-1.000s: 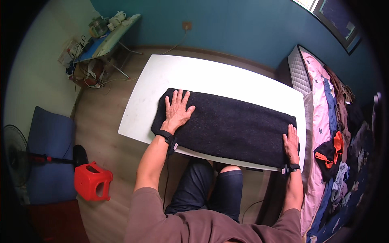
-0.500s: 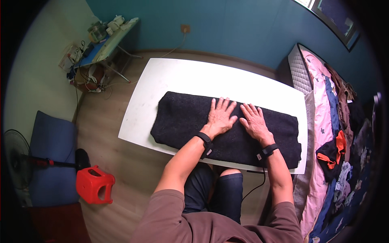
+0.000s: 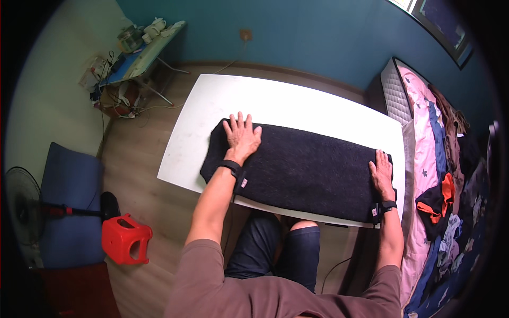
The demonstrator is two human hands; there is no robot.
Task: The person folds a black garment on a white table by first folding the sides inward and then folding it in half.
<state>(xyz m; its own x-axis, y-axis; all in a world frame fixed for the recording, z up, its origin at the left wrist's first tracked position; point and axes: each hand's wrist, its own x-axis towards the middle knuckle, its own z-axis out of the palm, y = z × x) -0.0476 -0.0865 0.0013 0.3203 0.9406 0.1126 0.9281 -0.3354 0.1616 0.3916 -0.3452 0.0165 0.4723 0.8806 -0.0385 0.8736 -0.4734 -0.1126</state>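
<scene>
Head cam, looking down: black towel (image 3: 307, 169) lies folded into a long band across the white table (image 3: 275, 103), running from the table's left part to its right end, w/ its near long edge close to the table's near edge. Left hand (image 3: 242, 139) lies flat, palm down, on the towel's left end, fingers spread and pointing away from the person, fingertips reaching the towel's far edge; not gripping anything, just pressing on the cloth. Right hand (image 3: 383, 174) lies flat on the towel's right end, near the table's right edge, fingers together and pointing away; also open, nothing grasped. Both wrists wear dark bands w/ small tags. Hands are well apart, one at each end of the towel. Person sits at the table's near side in a brown long-sleeve top and dark trousers, knees under the table edge. On the wood floor to the left: a red plastic stool (image 3: 126, 239), a dark fan on a stand (image 3: 24, 196), and a blue cushion (image 3: 71, 201) behind it. Far left, by the wall, a small cluttered side table (image 3: 140, 50) w/ cables below it. To the right of the white table, a bed (image 3: 424, 138) w/ pink sheet and a heap of clothes. Back wall is teal-blue.
</scene>
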